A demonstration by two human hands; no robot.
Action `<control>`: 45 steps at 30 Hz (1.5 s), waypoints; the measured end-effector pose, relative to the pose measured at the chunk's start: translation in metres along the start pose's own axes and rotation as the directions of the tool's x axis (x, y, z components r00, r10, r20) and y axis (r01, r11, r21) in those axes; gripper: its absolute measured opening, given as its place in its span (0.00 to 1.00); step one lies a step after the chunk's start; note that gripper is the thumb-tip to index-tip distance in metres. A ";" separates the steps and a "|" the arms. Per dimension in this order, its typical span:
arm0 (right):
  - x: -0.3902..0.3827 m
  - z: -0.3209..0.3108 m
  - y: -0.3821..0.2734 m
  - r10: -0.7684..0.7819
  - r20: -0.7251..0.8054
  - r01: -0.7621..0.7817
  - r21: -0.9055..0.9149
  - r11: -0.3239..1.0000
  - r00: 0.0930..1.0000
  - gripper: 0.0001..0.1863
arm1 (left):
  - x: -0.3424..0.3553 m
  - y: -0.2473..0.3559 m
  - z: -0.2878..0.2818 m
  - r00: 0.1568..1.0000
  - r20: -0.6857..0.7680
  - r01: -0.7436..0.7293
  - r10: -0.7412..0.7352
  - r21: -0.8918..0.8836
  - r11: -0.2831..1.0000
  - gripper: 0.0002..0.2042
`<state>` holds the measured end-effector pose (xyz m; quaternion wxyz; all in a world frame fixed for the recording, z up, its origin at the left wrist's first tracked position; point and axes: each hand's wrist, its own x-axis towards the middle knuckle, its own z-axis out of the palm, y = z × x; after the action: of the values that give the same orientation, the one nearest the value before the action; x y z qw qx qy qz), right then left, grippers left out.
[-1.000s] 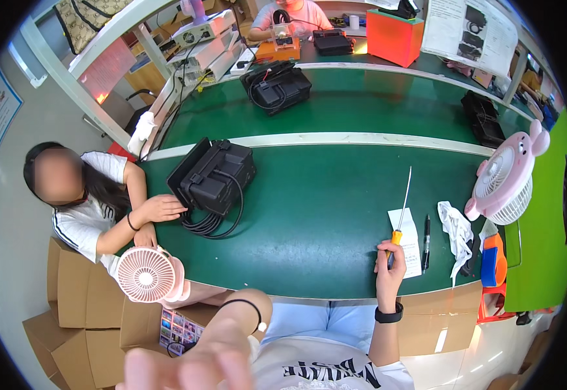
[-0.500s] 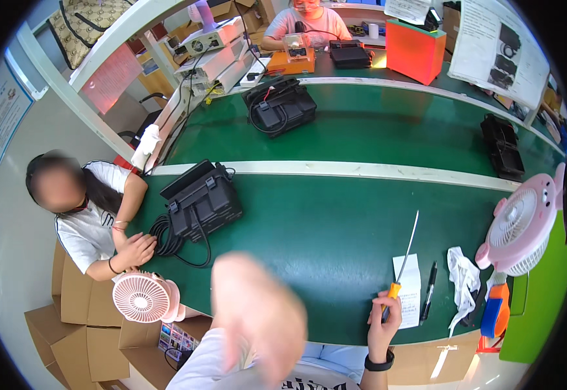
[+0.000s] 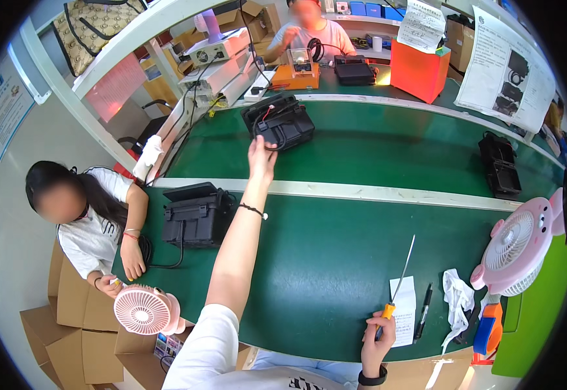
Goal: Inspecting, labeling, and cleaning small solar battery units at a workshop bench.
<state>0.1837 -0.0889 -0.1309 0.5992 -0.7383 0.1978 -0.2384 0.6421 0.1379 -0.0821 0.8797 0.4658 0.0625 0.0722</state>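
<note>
My left hand is stretched far out over the white divider. Its fingers close on the near left corner of a black plastic box, which stands open with a black cable and a thin red wire showing. Near the front edge, my right hand grips a screwdriver by its yellow handle, the long thin shaft pointing up and away. Under it lies a printed paper slip, with a black pen just to the right.
At left, a co-worker sits beside another black box and a small pink fan. A larger pink fan, crumpled white tissue and tape roll stand at right. A white divider crosses the green table; an open black case lies beyond.
My left hand has gone from close in front of me out to the far black box. The co-worker's hands have moved apart, and the nearer black box has turned. My right hand keeps the screwdriver.
</note>
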 end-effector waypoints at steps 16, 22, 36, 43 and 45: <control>0.004 0.003 0.005 -0.120 0.074 0.107 0.160 0.981 0.990 0.06 | -0.289 0.007 -0.028 0.953 0.302 -0.071 -0.032 0.323 0.944 0.15; 0.001 -0.001 0.009 -0.123 0.029 0.122 0.050 0.991 0.992 0.07 | -0.398 0.007 -0.095 0.937 0.339 -0.042 -0.087 0.357 0.933 0.14; -0.058 0.007 -0.031 -0.106 0.132 0.058 0.322 0.945 0.986 0.25 | -0.449 0.057 -0.146 0.700 0.443 -0.672 0.559 0.673 0.309 0.23; -0.085 0.002 -0.001 -0.207 0.114 0.171 0.261 0.950 0.972 0.30 | -0.434 0.098 -0.050 0.474 0.879 -0.881 -0.060 0.474 -0.013 0.33; -0.092 0.002 0.001 -0.151 0.112 0.110 0.307 0.945 0.982 0.32 | -0.434 0.097 -0.048 0.542 0.800 -0.810 -0.257 0.579 0.096 0.33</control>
<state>0.1103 -0.0344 -0.1426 0.6989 -0.6648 0.0693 -0.2546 0.2003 0.1506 -0.0098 0.2503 0.8849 -0.3928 0.0077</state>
